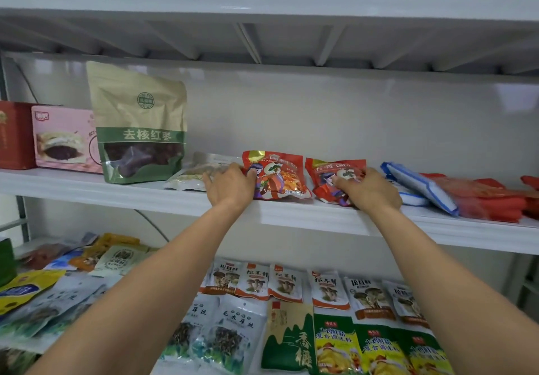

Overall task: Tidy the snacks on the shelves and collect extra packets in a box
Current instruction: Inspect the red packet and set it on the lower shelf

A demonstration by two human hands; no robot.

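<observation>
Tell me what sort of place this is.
Probably a shop or stockroom: white tiered shelving, a row of matching mushroom seasoning packets laid out below, and a stand-up pouch of red dates beside a pink pastry box.
</observation>
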